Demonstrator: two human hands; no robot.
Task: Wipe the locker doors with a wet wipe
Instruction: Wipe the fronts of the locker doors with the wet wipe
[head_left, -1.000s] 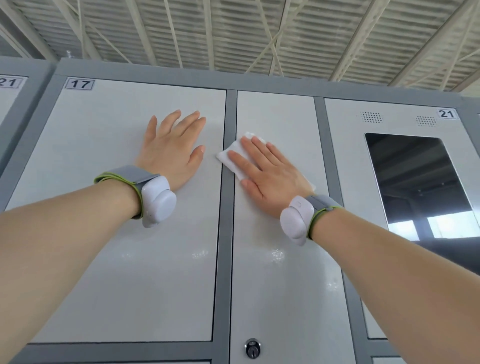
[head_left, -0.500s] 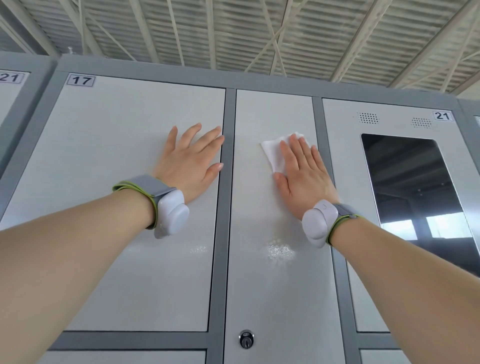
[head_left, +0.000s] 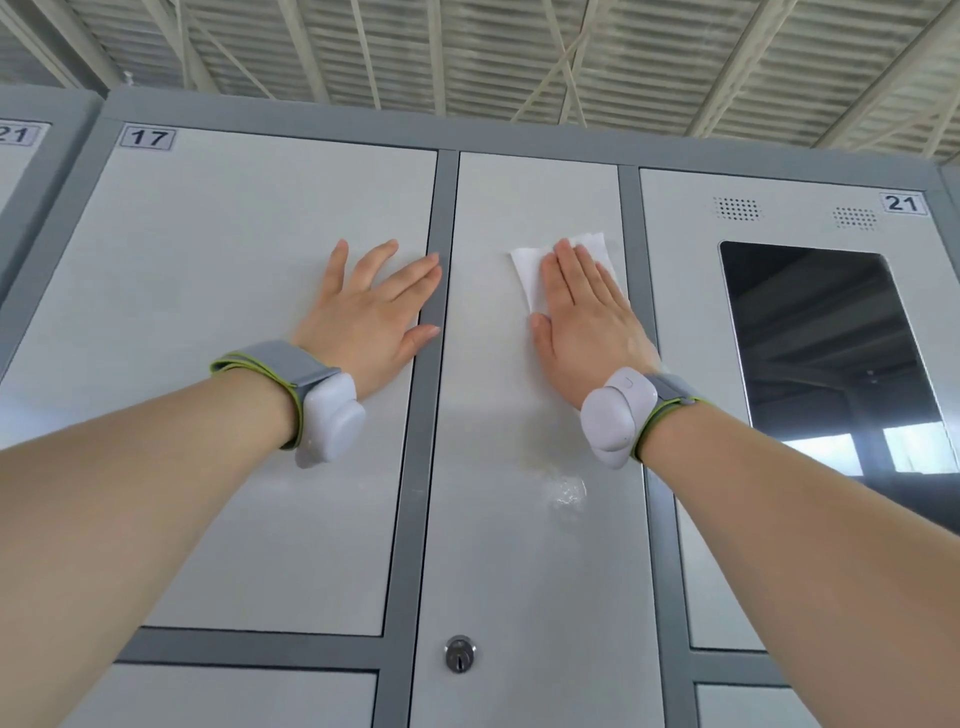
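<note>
A white wet wipe (head_left: 527, 275) lies flat against the narrow middle locker door (head_left: 530, 545). My right hand (head_left: 584, 322) presses it to the door with straight fingers, covering most of it. My left hand (head_left: 366, 322) rests flat with spread fingers on locker door 17 (head_left: 208, 364), its fingertips at the grey divider (head_left: 423, 467). A wet shiny patch (head_left: 563, 488) shows on the middle door below my right wrist.
A keyhole lock (head_left: 459, 653) sits low on the middle door. To the right, door 21 (head_left: 680, 312) carries a dark screen (head_left: 826, 364) and two speaker grilles. More doors lie below. A ribbed metal ceiling (head_left: 467, 52) runs overhead.
My right hand has slid the wipe to the right across the middle door, from the left divider toward the right one. My left hand has shifted right to the edge of door 17.
</note>
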